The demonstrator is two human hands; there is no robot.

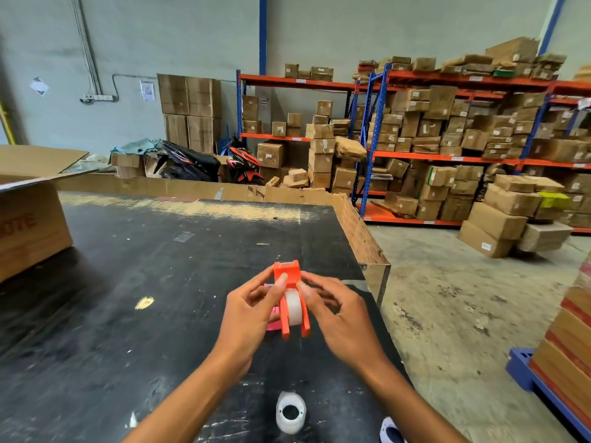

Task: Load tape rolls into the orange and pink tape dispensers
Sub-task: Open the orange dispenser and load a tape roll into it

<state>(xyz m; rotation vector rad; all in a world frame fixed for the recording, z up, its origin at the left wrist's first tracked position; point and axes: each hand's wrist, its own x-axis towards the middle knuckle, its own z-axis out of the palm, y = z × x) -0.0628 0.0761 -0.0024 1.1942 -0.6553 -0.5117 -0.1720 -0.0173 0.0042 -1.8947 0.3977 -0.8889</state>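
Both hands hold the orange tape dispenser (289, 282) above the black table (128, 282), its cutter end pointing away from me. A white tape roll (293, 306) sits between its two side plates. My left hand (249, 311) grips the left side, thumb near the top. My right hand (339, 314) pinches the right side. The pink dispenser (272, 326) shows only as a sliver behind my left hand. A loose white tape roll (290, 412) lies on the table near me. Part of another roll (390, 431) shows at the bottom edge.
A large open cardboard box (28, 219) stands on the table's left. A cardboard rim (358, 231) lines the table's far and right edges. Beyond are shelves of cartons (447, 139), stacked boxes on the floor (505, 219) and a blue pallet (537, 382) at right.
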